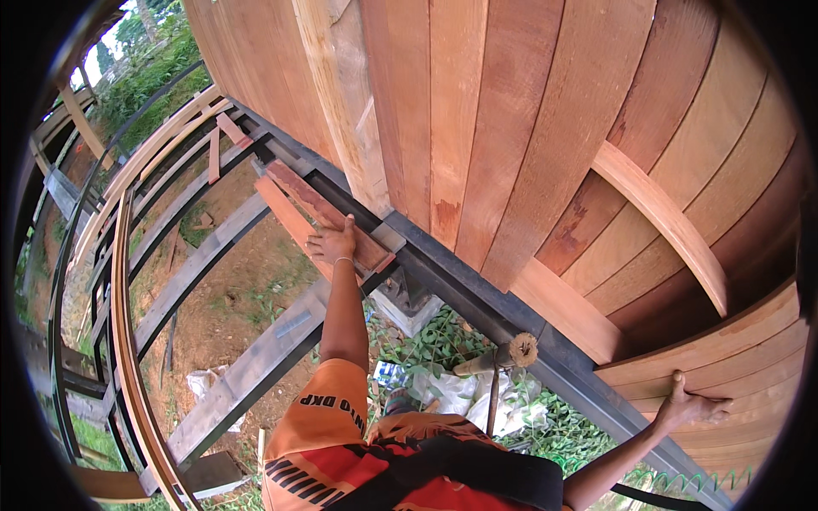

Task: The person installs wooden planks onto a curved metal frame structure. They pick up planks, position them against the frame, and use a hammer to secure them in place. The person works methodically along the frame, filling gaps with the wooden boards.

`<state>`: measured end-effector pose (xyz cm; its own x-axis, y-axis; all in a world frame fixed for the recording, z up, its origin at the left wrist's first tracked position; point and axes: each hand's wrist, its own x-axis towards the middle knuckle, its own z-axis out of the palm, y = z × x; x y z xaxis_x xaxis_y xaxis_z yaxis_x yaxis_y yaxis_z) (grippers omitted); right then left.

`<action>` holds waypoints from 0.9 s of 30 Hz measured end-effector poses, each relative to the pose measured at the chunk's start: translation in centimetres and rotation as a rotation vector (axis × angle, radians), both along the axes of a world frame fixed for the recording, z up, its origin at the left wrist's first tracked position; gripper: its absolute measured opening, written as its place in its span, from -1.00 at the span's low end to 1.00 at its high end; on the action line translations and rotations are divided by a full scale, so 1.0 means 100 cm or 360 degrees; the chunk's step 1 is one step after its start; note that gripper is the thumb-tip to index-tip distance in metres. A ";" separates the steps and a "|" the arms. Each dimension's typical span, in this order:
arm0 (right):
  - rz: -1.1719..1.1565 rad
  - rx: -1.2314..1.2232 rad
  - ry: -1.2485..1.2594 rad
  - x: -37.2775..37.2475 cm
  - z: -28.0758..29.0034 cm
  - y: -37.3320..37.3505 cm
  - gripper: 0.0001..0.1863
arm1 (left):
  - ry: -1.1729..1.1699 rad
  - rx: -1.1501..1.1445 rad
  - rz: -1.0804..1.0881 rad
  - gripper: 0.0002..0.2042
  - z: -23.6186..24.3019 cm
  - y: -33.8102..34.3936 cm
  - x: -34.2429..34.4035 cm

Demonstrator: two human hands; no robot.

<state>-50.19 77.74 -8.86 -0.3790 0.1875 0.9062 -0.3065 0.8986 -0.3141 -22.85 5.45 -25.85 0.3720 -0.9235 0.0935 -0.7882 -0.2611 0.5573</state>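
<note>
Left hand (332, 243), fingers apart, is resting on long reddish-brown wooden boards (368, 252) beneath; spread right hand (692, 407) is touching brown wooden planks (741, 362).

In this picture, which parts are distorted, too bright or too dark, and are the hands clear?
In the head view, the left rail bows, the upper-left sky looks washed out, the wall gap lies in shadow; there too, the left hand and right hand look fairly clear.

Open room lies between the grey beams (258, 375), with reddish boards (317, 198) and the plank wall (520, 128) blocking ahead
</note>
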 end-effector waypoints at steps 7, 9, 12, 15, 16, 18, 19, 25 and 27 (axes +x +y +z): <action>-0.0027 0.0049 0.0038 0.006 0.004 0.004 0.77 | 0.0273 0.0207 0.0186 -0.11 -0.030 -0.034 0.033; 0.0010 -0.0002 0.0005 0.012 0.006 -0.005 0.76 | 0.0530 0.0242 0.0080 -0.19 -0.021 -0.033 0.057; 0.0038 -0.0018 0.0015 0.011 0.005 -0.008 0.74 | 0.0741 0.0101 0.0129 -0.46 -0.027 -0.043 0.077; 0.0062 -0.0025 0.0012 0.006 0.000 -0.008 0.72 | 0.0605 0.0041 0.0301 -0.50 -0.031 -0.050 0.096; 0.0058 -0.0020 0.0017 0.007 0.000 -0.006 0.72 | 0.0669 0.0013 0.0258 -0.49 -0.028 -0.042 0.091; 0.0048 -0.0011 0.0034 0.009 0.002 -0.001 0.71 | 0.0795 -0.0021 0.0162 -0.49 -0.009 -0.008 0.079; 0.0070 -0.0026 0.0016 0.010 0.002 -0.005 0.72 | 0.0959 -0.0241 0.0096 -0.49 0.000 0.005 0.086; -0.0016 -0.0110 -0.0117 0.016 0.005 -0.007 0.80 | 0.1439 -0.0781 -0.0518 -0.57 0.092 0.165 0.073; -0.0023 -0.0176 -0.0199 0.018 0.004 -0.009 0.82 | 0.1527 -0.0867 -0.0728 -0.52 0.120 0.224 0.064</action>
<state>-48.44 76.81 -8.48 -0.4840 0.2895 0.8258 -0.2462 0.8605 -0.4460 -16.40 27.85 -13.88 0.1509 -0.9136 0.3776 0.0522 0.3888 0.9199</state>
